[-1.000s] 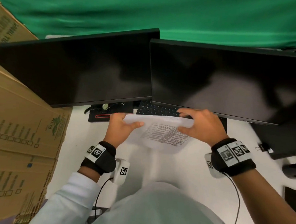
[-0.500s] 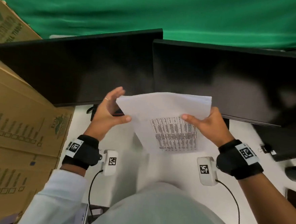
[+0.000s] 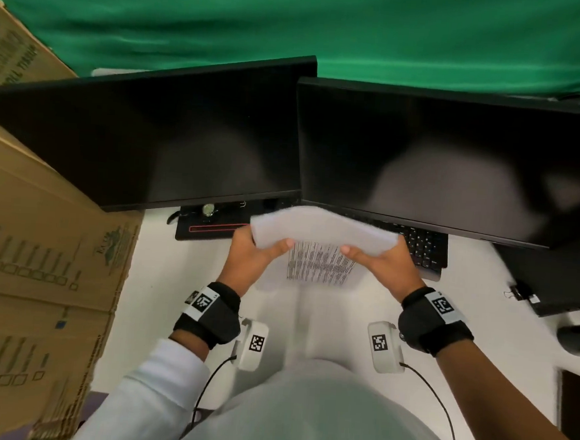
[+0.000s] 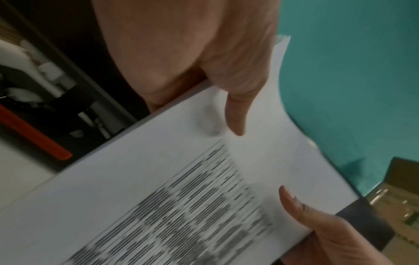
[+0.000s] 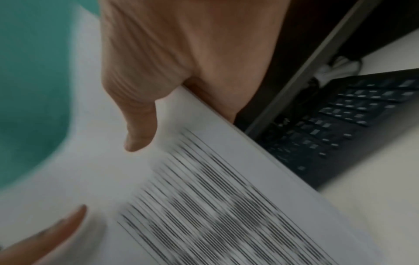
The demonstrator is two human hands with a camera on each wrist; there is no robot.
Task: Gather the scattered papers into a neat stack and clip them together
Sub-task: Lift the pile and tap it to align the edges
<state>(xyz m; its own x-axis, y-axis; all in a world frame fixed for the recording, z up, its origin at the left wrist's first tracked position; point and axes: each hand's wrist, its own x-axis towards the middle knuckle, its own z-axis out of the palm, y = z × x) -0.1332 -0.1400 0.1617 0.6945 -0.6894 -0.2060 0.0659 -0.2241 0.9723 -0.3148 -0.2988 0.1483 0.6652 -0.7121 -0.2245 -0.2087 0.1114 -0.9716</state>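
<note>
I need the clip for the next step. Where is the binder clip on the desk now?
In the head view the black binder clip lies on the white desk at the far right, right of the keyboard, beyond the right hand.

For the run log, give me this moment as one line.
phase: squaring stack | papers: held above desk | left hand: gripping left edge | right hand: gripping right edge | binder clip: untouched

A white desk point(image 3: 161, 279) carries two monitors point(image 3: 144, 130), a keyboard point(image 3: 424, 243) and a binder clip point(image 3: 517, 292).
</note>
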